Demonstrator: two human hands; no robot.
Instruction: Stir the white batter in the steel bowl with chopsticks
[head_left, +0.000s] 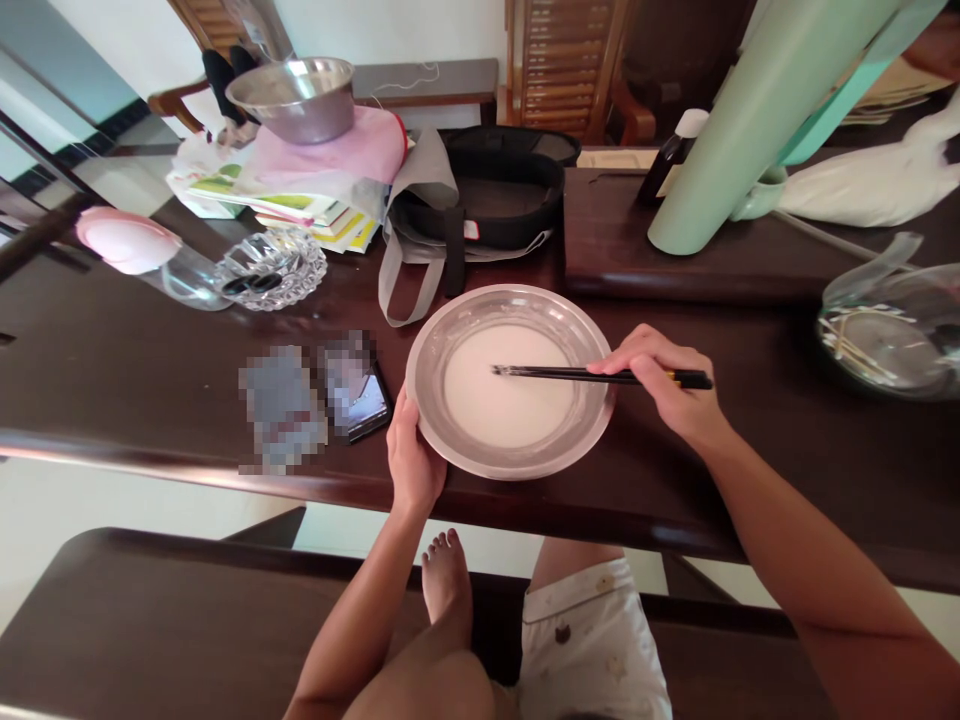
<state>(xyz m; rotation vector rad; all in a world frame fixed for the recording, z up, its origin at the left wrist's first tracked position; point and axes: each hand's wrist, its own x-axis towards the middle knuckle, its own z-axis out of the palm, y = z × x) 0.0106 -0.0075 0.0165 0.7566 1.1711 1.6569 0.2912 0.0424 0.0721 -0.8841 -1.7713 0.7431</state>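
The head view shows, farthest to the left of the left grip and beyond it, a pink-topped clear container (131,240) on the dark counter (172,370). A cut-glass dish (300,270) comes next, also beyond that grip, with a stack of papers (345,228) behind it and a metal bowl (319,110) higher on the pile. Nearer, just left of the left grip, lie a blurred-out flat item (285,405) and a phone (367,400).

The left grip (415,460) is partly curled, holding the near left side of the basin (510,463); some of its fingers are hidden. The basin sits between the two grips, with white liquid (499,415) inside. Beyond it stands an open bag (517,210).

The right grip (675,385) is closed around black chopsticks (555,374), which point left over the liquid; whether their tips touch it, I cannot tell. Beyond this grip stand a dark bottle (664,170) and a green cylinder (765,120); right of it is a clear container of thin sticks (900,350).
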